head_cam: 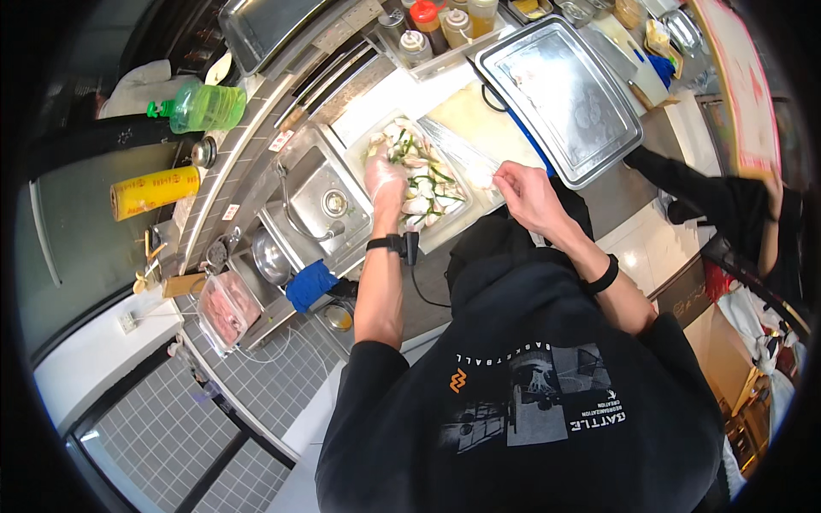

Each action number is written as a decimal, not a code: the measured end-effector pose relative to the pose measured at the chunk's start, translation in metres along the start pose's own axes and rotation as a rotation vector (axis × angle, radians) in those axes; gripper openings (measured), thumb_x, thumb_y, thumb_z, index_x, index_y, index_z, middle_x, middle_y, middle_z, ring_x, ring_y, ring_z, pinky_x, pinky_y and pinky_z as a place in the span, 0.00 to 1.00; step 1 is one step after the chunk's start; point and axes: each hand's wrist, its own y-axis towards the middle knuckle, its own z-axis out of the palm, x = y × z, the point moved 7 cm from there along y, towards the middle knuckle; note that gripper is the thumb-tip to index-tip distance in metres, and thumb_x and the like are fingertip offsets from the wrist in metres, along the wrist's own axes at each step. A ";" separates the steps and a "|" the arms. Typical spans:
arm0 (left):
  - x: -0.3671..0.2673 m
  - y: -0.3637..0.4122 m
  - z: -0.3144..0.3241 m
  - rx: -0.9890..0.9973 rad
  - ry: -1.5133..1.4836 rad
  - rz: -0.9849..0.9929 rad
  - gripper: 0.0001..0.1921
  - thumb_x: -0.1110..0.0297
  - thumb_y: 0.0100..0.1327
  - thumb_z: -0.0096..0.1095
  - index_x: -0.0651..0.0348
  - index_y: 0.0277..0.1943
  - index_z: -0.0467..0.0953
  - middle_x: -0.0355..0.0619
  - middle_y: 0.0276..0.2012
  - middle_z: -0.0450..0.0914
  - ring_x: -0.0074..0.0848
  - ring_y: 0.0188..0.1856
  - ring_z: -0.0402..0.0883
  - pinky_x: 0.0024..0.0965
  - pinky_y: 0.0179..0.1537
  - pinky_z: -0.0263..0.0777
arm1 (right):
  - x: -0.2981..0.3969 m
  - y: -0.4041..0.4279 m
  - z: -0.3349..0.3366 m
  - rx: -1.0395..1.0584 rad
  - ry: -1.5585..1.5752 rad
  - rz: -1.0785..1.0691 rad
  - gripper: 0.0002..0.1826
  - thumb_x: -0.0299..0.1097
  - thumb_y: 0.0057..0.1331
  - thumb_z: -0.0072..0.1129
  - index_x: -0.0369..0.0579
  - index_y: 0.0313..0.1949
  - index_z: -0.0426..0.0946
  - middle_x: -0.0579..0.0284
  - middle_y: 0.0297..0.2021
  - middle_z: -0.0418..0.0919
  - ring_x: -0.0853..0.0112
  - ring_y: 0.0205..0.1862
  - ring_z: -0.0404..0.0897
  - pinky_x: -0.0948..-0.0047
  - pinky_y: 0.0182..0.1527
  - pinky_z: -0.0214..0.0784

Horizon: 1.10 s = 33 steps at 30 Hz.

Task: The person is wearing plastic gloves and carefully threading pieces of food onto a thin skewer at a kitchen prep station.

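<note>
A white plastic tub (471,215) holds pale raw meat pieces, seemingly chicken, mixed with green onion lengths (420,173). My left hand (385,176), in a clear disposable glove, rests in the tub's left side. Its fingertips are partly hidden among the pieces, so their grip is unclear. Bare and to the right of the tub, my right hand (526,195) pinches the end of some crumpled clear plastic film (458,144) between thumb and fingers. That film stretches along the tub's edge over a pale cutting board (494,118).
A steel sink with a faucet (288,199) adjoins the tub on the left. Right of the board lies a large metal tray (564,96). Sauce bottles (458,29) stand at the back. Another tub of raw meat (228,308) sits far left. Another person's arm (773,218) shows at right.
</note>
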 end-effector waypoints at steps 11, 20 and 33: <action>0.019 0.023 -0.016 -0.142 0.052 0.043 0.16 0.62 0.74 0.58 0.64 0.55 0.83 0.64 0.49 0.87 0.55 0.55 0.86 0.48 0.57 0.78 | 0.003 0.004 0.002 0.049 -0.009 0.018 0.10 0.29 0.74 0.58 0.31 0.41 0.80 0.45 0.22 0.78 0.61 0.22 0.75 0.62 0.30 0.68; 0.023 0.050 0.004 -0.001 0.053 -0.054 0.19 0.65 0.70 0.61 0.56 0.62 0.81 0.63 0.54 0.86 0.53 0.58 0.85 0.45 0.59 0.78 | 0.004 0.004 0.001 0.024 -0.039 -0.035 0.09 0.29 0.74 0.59 0.32 0.40 0.80 0.46 0.21 0.76 0.63 0.21 0.74 0.62 0.28 0.65; 0.016 -0.006 -0.022 0.090 -0.318 0.012 0.22 0.74 0.66 0.70 0.60 0.64 0.81 0.56 0.51 0.89 0.37 0.52 0.90 0.38 0.58 0.80 | -0.002 0.006 -0.007 0.010 -0.014 -0.019 0.09 0.29 0.74 0.59 0.33 0.40 0.80 0.47 0.20 0.76 0.61 0.20 0.73 0.62 0.28 0.65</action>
